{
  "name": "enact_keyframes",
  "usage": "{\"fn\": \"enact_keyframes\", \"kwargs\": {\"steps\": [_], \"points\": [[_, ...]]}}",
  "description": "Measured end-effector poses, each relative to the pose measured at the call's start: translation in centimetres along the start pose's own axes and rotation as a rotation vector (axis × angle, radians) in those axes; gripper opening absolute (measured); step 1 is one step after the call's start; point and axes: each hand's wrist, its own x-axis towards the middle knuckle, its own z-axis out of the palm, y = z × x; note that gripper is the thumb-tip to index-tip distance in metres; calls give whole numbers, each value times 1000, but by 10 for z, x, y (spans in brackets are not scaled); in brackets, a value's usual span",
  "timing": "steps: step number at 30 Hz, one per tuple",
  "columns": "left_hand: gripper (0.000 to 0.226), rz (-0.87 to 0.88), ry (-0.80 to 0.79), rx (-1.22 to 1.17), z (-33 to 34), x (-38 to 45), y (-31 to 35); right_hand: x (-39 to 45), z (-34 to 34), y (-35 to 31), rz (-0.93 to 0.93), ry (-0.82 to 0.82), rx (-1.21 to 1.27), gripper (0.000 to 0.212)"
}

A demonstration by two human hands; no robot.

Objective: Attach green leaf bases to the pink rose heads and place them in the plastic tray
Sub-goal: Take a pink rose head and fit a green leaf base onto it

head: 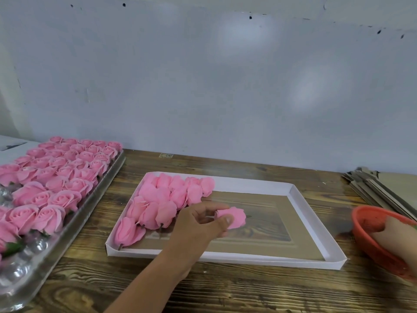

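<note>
Left hand (198,224): over the white tray, thumb and fingers pinching one pink rose head (233,217), held just above the tray floor.
Right hand (397,233): at frame's right edge, down inside the red basket; fingers out of sight, so grip cannot be told.
Held rose: lying sideways, petals toward the right, thin dark stub poking out on its far-right side.
White tray (316,224): shallow white-rimmed cardboard tray directly under the left hand, floor see-through or brown, hard to tell which.
Tray contents: pile of rose heads (162,199) lying on their sides, packed into the corner left of and beyond the left hand; small dark stubs at a few bases.
Plastic tray (74,211): clear moulded tray well to the left of the left hand, rows of upright roses (65,168) filling its far part; near cups bare, bits of green leaf (13,247) between the nearest blooms.
Red basket (374,224): around the right hand, contents not visible.
Cardboard stack (379,188): flat sheets beyond the right hand.
Worktop (225,290): dark wood-grain, carries everything.
Wall (203,75): pale, scuffed, a few dark specks, behind the worktop.
</note>
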Motion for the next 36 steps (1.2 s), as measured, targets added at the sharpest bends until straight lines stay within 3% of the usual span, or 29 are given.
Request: {"fn": "enact_keyframes", "kwargs": {"steps": [4,6,12,16,22,29,36], "points": [[29,-5,1,-2,0,0,0,-10,-6,-9,-71,74,-59,20],[30,-4,0,1,0,0,0,-6,-8,-5,-73,78,-51,13],[27,-7,0,-3,0,0,1,7,-5,7,-147,53,188,23],[27,-14,0,1,0,0,1,22,1,14,-53,37,247,13],[29,-11,16,2,1,0,2,80,18,37,49,-47,288,21],[30,-8,13,-8,1,-2,3,34,2,18,-45,129,252,29],[30,-9,16,-3,1,-1,3,-9,-17,12,-143,326,191,16]]}}
